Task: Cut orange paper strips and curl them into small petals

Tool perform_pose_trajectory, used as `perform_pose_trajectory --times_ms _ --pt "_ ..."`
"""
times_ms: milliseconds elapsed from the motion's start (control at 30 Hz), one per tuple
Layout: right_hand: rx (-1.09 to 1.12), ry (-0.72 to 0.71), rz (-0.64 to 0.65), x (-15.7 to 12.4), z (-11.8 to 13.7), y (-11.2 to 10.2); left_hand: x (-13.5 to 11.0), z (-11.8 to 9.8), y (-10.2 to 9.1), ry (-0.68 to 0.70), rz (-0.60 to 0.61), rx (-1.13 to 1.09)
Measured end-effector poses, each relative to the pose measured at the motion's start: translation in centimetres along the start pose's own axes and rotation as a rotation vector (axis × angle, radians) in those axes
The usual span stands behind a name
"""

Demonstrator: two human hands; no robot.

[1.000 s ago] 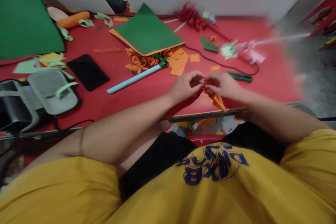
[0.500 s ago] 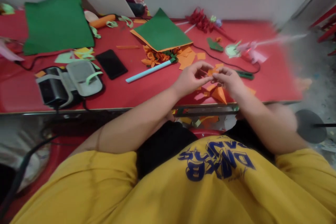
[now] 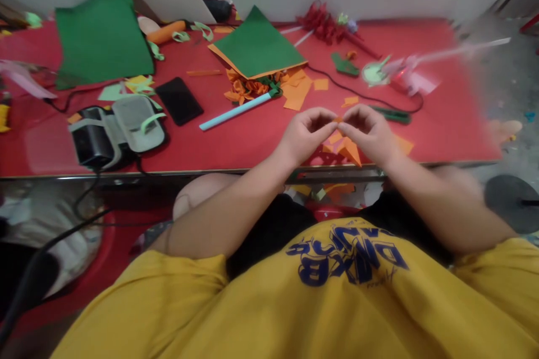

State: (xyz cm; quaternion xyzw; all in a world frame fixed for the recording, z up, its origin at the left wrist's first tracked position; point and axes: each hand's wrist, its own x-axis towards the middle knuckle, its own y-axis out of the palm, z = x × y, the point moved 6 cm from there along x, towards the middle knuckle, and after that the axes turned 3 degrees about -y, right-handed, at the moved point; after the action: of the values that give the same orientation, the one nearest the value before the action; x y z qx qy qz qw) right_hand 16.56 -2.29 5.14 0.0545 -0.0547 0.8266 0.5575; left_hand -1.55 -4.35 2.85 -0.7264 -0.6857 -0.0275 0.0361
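Observation:
Between the fingertips of my left hand [image 3: 304,133] and my right hand [image 3: 370,132] is a small piece of orange paper [image 3: 339,119], mostly covered by the fingers. Both hands are closed in a pinch, their tips meeting above the red table. Just below them lies a pointed orange paper piece [image 3: 350,152] among small orange and pink scraps. Beyond the hands are loose orange paper squares [image 3: 320,84]. A green-handled tool [image 3: 391,115] rests behind my right hand, partly hidden by it.
Green sheets [image 3: 259,47] lie over crumpled orange paper pieces [image 3: 244,88] on the red table [image 3: 236,148]. A light-blue stick [image 3: 236,112], a black phone [image 3: 179,101] and an open case [image 3: 138,126] sit to the left. A pink glue gun [image 3: 406,76] with a cord is at right.
My hands have drawn into a closer, more even pinch, and the orange paper shows less between them. The view has shifted slightly.

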Motion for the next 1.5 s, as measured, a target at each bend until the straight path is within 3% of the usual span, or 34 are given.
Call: perform_pose_trajectory --times_ms 267,433,600,733,933,1100,1300,1500 --pt "0.146 0.044 0.064 -0.4 0.6 0.7 -2.2 -1.7 -0.3 -0.064 0.097 0.0" --pt "0.192 0.094 0.014 -0.7 0.6 0.3 -2.3 -2.3 -0.1 -0.066 0.106 -0.058" --pt "0.215 0.136 0.057 -0.9 0.1 0.7 -2.4 -2.2 0.2 -0.068 0.114 -0.106" --pt "0.141 0.05 0.084 -0.9 0.2 1.0 -2.4 -2.0 0.3 -0.074 0.109 -0.151" --pt "-0.138 -0.161 0.009 -1.6 1.2 0.4 -2.6 -1.5 0.2 -0.137 0.068 -0.191" --pt "-0.196 -0.255 -0.03 -2.2 2.0 0.3 -2.6 -1.7 0.3 -0.176 0.085 -0.243" --pt "-0.097 -0.202 -0.034 -1.7 1.1 0.2 -2.8 -0.3 0.0 -0.36 0.03 -0.332" --pt "0.001 -0.148 -0.013 -1.6 0.8 0.4 -2.9 0.5 0.3 -0.392 0.007 -0.36"
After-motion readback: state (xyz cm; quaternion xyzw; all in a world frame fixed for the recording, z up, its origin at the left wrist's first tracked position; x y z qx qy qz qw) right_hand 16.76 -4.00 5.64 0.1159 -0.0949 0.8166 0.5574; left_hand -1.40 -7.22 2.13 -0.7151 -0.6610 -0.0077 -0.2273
